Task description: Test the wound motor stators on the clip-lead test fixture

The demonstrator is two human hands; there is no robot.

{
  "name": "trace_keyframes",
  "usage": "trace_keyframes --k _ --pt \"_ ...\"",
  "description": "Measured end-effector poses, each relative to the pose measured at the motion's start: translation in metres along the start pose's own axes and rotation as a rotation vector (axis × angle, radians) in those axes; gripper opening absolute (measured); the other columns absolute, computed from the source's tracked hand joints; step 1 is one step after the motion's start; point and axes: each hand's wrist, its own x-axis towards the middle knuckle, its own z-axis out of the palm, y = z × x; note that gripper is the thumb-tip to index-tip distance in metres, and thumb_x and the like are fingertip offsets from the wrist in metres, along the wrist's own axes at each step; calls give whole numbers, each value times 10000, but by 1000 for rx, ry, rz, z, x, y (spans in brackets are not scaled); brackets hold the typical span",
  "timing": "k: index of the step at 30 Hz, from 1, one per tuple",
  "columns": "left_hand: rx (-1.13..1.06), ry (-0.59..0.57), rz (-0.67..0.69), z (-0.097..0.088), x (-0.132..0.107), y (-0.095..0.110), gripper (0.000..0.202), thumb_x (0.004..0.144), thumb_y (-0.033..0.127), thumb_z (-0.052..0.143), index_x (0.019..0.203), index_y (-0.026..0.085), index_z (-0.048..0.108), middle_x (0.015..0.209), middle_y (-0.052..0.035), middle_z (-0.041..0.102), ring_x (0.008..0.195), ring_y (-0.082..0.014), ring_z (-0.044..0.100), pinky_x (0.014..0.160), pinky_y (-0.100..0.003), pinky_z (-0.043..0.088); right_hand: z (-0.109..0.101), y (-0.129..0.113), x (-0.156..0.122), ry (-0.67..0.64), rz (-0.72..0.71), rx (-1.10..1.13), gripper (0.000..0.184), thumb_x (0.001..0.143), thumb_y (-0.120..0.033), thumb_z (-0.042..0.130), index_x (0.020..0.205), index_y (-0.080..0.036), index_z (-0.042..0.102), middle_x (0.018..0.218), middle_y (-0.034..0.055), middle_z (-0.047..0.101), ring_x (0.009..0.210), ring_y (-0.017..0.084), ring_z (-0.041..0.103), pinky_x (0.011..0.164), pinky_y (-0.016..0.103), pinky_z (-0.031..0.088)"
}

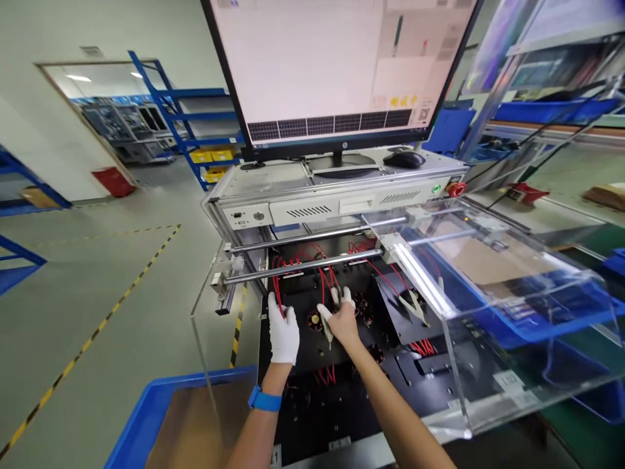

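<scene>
The left hand (284, 335), in a white glove, is positioned at the left edge of the black fixture plate (305, 426), toward the middle of that edge. Thumb and fingers are closed about the lower ends of the red leads (277, 293). The leads enter the grip from above, between thumb and forefinger, and run up toward the rear edge of the plate.

The right hand (342, 322), with white-covered fingertips, is positioned over the plate, inward from the left hand. A beige clip (326, 333) lies directly below its thumb, tip directed toward the front edge. The fingers obscure the upper part of the clip; whether they are clamped on it cannot be told. A round component with a yellow centre (314, 319) sits between the two hands.

Toward the right edge, a second beige clip (415, 307) lies on a raised black panel (390, 319), well apart from both hands. Two metal rods (300, 268) span above the rear part of the plate. Behind the rear edge stands a grey instrument housing (312, 212), carrying a monitor (312, 65) and a mouse (404, 159).
</scene>
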Motion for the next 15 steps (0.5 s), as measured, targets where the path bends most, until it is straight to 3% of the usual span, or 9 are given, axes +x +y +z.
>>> trace_keyframes --k 3,5,7,9,11,13,15 --pt "282 -10 41 -25 -19 4 590 821 293 435 1353 149 225 1125 -160 509 1010 -266 531 883 -444 435 -1 -19 10 -73 55 -213 877 707 -548 571 1381 -145 183 1244 185 437 1030 302 532 832 380 424" --pt "440 -5 164 -43 -47 -9 607 792 308 492 1332 125 284 1245 -190 431 1129 -309 449 936 -479 392 -2 -23 13 -107 102 -312 780 746 -568 514 1356 -160 251 1143 155 526 965 298 566 794 384 425" --pt "507 -109 363 -55 -82 -32 462 790 244 486 1243 162 441 1283 -139 433 1200 -275 392 998 -432 352 -3 -21 16 -116 107 -337 650 793 -552 455 1296 -153 350 1064 132 577 947 278 574 776 359 421" --pt "578 -328 519 -57 -113 -59 367 755 128 470 1078 256 588 1268 -48 485 1202 -237 407 992 -392 371 -5 -16 21 -121 66 -339 500 844 -482 411 1211 -144 445 1013 120 605 942 248 578 770 321 414" --pt "700 -467 548 -53 -129 -79 429 655 64 522 1009 279 631 1306 -22 460 1226 -262 386 1008 -421 349 -11 -12 27 -133 48 -376 365 881 -374 369 1113 -137 520 965 121 627 934 229 584 774 303 407" --pt "817 -530 530 -47 -130 -86 474 568 43 567 970 279 652 1331 -24 429 1241 -287 365 1025 -446 316 -19 -10 29 -114 54 -445 309 879 -309 374 1060 -135 554 982 137 625 949 233 580 795 315 403" --pt "890 -558 531 -44 -122 -79 392 534 54 594 833 290 685 1314 -6 444 1236 -287 373 1025 -444 313 -26 -12 23 -12 25 -500 332 853 -327 429 1098 -129 534 1097 166 578 1032 257 539 847 352 391"
